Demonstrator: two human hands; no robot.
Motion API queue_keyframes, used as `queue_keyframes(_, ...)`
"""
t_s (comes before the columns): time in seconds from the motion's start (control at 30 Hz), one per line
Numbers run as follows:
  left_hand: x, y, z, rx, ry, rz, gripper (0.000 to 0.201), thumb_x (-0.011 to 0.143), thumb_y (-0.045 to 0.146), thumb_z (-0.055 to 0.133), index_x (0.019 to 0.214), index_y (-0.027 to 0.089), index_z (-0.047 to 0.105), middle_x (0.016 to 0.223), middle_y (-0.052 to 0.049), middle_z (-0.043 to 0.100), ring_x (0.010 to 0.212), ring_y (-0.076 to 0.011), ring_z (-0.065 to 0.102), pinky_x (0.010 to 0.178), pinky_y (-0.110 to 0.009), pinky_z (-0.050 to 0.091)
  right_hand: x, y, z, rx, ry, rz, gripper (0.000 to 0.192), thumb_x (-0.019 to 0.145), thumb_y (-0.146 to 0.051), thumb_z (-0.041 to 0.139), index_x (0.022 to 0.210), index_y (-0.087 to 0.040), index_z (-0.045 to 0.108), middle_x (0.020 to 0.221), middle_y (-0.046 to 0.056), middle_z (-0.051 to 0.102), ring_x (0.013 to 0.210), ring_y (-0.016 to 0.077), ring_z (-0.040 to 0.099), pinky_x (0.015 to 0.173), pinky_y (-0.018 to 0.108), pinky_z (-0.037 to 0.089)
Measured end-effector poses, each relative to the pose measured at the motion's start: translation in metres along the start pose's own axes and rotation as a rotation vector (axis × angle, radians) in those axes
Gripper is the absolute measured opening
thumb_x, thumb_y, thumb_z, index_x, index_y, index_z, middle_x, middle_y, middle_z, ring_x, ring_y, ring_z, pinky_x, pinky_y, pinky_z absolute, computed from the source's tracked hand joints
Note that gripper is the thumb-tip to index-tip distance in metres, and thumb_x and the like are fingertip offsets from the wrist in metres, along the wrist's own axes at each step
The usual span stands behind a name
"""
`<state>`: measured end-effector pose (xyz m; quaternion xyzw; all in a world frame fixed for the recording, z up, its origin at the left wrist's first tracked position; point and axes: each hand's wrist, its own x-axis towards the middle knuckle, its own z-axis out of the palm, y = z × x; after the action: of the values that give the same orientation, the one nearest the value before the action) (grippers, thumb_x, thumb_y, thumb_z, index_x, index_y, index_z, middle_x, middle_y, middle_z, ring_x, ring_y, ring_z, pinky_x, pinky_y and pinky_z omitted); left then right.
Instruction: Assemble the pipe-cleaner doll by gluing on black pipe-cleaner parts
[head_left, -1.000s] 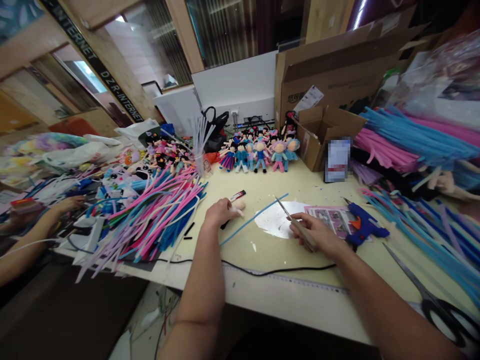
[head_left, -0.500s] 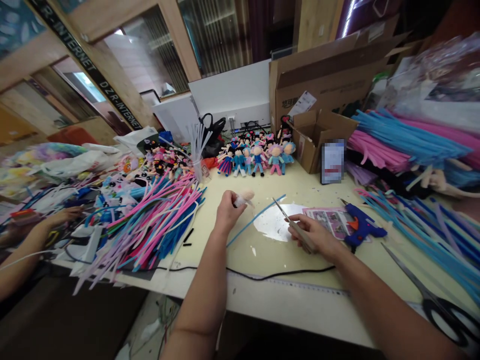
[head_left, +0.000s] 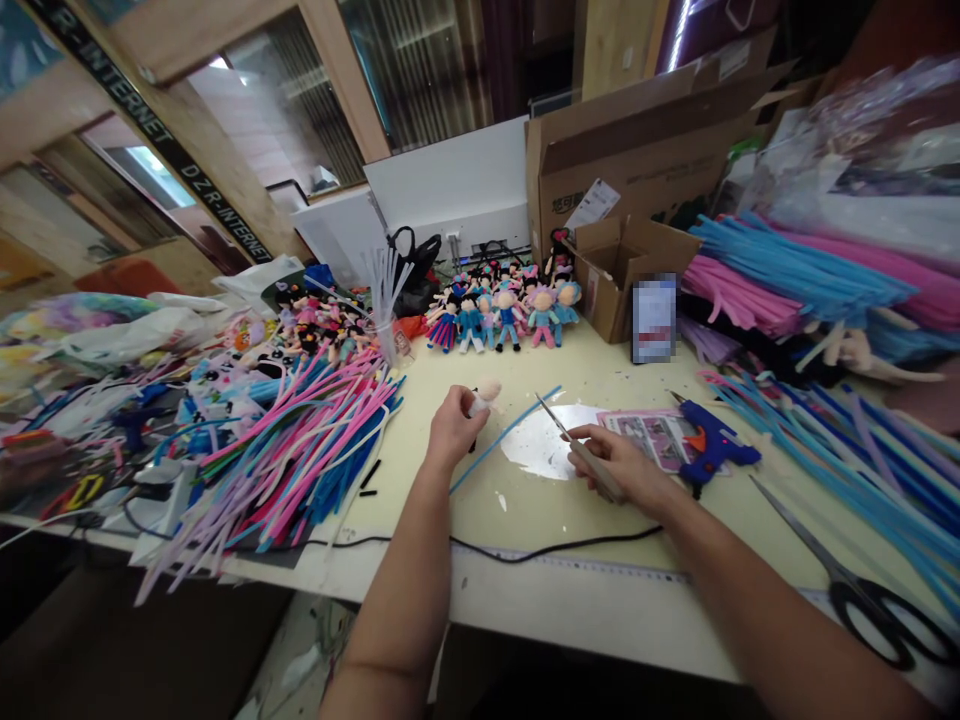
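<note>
Just left of the blade tip, the left hand (head_left: 450, 432) pinches a small doll head (head_left: 486, 393), while the right hand (head_left: 619, 465) grips a knife (head_left: 574, 446) angled far-left toward it.

Left of table (head_left: 420, 500): heap of fuzzy pipe-cleaner stems (head_left: 300, 450).
Centre: left hand (head_left: 450, 432) gripping small plush doll head (head_left: 486, 395); right hand (head_left: 622, 468) just right of it, gripping metal-tipped tool (head_left: 574, 447).
Right: plastic glue gun (head_left: 709, 445); long metal scissors (head_left: 847, 570) nearer front edge.
Behind: row of small yarn dolls (head_left: 502, 310); open cardboard box (head_left: 630, 260) to their right.
</note>
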<state>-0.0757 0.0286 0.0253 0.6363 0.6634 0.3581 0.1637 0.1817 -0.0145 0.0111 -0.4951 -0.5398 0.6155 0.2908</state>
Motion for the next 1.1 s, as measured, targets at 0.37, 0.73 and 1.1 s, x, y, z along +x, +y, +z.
queue_keyframes(0.37, 0.004, 0.0, -0.004, -0.808, -0.284, -0.448, 0.028, 0.07, 0.031, 0.056, 0.094, 0.018, 0.048, 0.08, -0.004, 0.068, 0.062, -0.0163, 0.065, 0.052, -0.023, 0.044, -0.003, -0.005, 0.001, -0.021, 0.011, -0.019, 0.046, 0.072, -0.045, 0.063, 0.109, -0.02, 0.053, 0.067, -0.003, 0.053, 0.052, 0.0099, 0.051, 0.042, 0.021, 0.037)
queue_keyframes(0.73, 0.003, -0.012, 0.002, 0.087, -0.215, -0.189, 0.056, 0.076, 0.027, 0.054, 0.13, 0.017, 0.044, 0.094, -0.007, 0.066, 0.084, -0.0208, 0.061, 0.073, -0.031, 0.046, -0.001, -0.001, 0.001, 0.002, -0.005, -0.013, 0.045, 0.071, -0.044, 0.064, 0.108, -0.02, 0.052, 0.066, -0.003, 0.054, 0.051, 0.0096, 0.051, 0.043, 0.021, 0.038)
queue_keyframes(1.1, -0.017, 0.032, 0.02, -0.006, -0.221, 0.224, 0.021, 0.083, 0.032, 0.056, 0.095, 0.02, 0.068, 0.086, -0.003, 0.069, 0.077, -0.0145, 0.06, 0.073, -0.025, 0.045, 0.001, 0.0, 0.007, -0.043, -0.023, -0.041, 0.041, 0.071, -0.043, 0.064, 0.103, -0.02, 0.055, 0.06, -0.006, 0.05, 0.049, 0.0086, 0.047, 0.043, 0.021, 0.036)
